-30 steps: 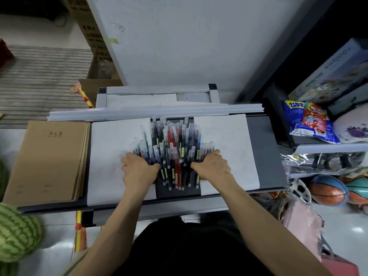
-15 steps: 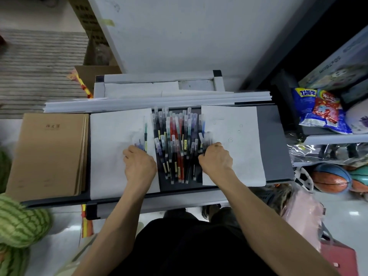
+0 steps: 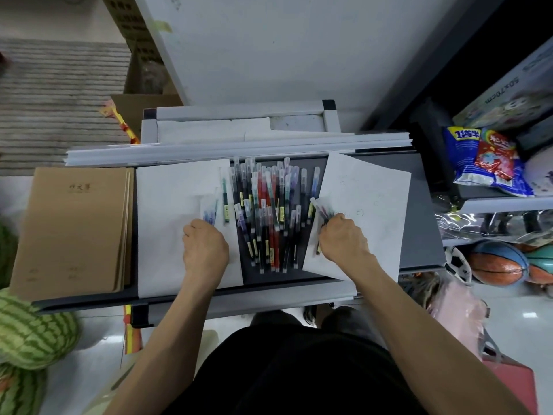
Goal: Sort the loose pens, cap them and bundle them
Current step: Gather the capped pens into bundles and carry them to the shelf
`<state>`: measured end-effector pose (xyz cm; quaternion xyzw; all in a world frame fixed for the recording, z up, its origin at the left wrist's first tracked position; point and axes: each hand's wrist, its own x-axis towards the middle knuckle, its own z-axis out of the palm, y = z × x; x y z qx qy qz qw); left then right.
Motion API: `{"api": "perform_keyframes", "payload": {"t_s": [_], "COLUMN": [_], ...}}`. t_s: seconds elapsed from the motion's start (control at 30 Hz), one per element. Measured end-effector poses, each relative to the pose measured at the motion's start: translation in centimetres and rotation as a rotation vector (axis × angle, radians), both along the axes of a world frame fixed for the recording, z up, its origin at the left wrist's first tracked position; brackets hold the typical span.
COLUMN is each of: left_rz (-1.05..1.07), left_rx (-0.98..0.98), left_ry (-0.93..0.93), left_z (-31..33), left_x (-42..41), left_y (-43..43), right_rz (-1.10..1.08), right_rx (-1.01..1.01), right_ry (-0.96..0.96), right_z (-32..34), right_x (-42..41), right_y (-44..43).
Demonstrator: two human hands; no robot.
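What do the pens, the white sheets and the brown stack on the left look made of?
Pens: probably translucent plastic barrels, since coloured cores show through. White sheets: thin matte paper, lying flat with no glare. Brown stack: matte kraft-paper covers, thin layered edges visible on its right side; probably notebooks.

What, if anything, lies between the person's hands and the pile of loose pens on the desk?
Nothing visible. The pile of pens lies uncovered between two paper sheets, with the left hand over the left sheet and the right hand over the right sheet, each beside it and gripping a few pens.
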<state>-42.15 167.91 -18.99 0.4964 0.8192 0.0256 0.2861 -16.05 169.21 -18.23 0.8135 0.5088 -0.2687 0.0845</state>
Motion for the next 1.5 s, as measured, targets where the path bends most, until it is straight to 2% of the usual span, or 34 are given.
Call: {"api": "perform_keyframes", "payload": {"t_s": [0.17,0.53,0.77,0.97,1.17,1.37,1.5], "left_rz": [-0.084,-0.02,0.061,0.087,0.096,0.13,0.158], "left_rx": [-0.042,-0.008,0.034,0.008,-0.008,-0.042,0.015], "left_ry": [0.041,-0.052,-0.125,-0.164,-0.16,-0.255,-0.368], "left_z": [0.1,0.0,-0.3,0.0,0.0,-0.3,-0.6], "left_x": [-0.4,-0.6,-2.0,-3.0,-3.3,-3.6,-3.6], "left_y": [-0.1,-0.4,-0.3,-0.3,0.1,-0.1,-0.4], "right_rz": [0.072,0.214,0.117,-0.027,0.051,0.102,0.187], "right_rx": [0.006,-0.041,0.172,0.147,0.097,0.095,0.114], "right_ry": [-0.047,-0.183,-0.035,0.181,0.079,0.048,0.08], "right_z": [0.3,0.0,0.8,1.2,0.1,-0.5,0.0], "right_x": [-0.2,-0.5,1.2,-0.2,-3.1,-3.3,-2.8], "right_y": [0.3,1.4,1.2,4.0,6.1,6.5,6.8]}}
